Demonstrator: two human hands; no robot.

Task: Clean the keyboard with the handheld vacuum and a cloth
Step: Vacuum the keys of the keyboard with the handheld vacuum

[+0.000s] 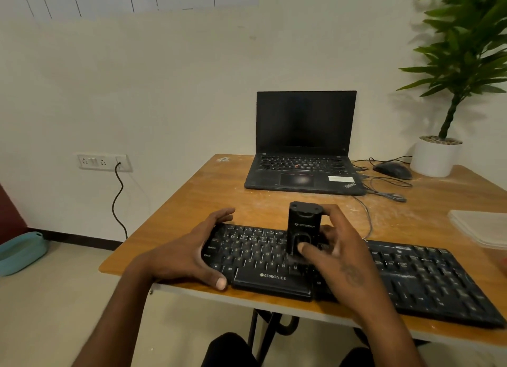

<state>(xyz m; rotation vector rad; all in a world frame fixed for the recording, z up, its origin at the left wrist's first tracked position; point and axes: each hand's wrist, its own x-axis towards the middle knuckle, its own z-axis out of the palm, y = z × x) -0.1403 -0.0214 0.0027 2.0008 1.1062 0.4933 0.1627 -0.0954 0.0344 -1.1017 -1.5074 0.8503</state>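
A black keyboard [411, 279] lies along the near edge of the wooden table [219, 196]. My left hand [189, 251] grips its left end, thumb on the front edge and fingers over the back edge. My right hand [340, 251] holds a small black handheld vacuum [301, 229] upright on the keys near the keyboard's middle, thumb on its front. A folded pale cloth [480, 227] lies at the table's right edge.
An open black laptop [304, 147] stands at the back of the table, with a black mouse [392, 170] and tangled cables to its right. A white pot with a green plant [436, 155] occupies the back right corner. A wall socket [104, 162] with a hanging cord is on the left.
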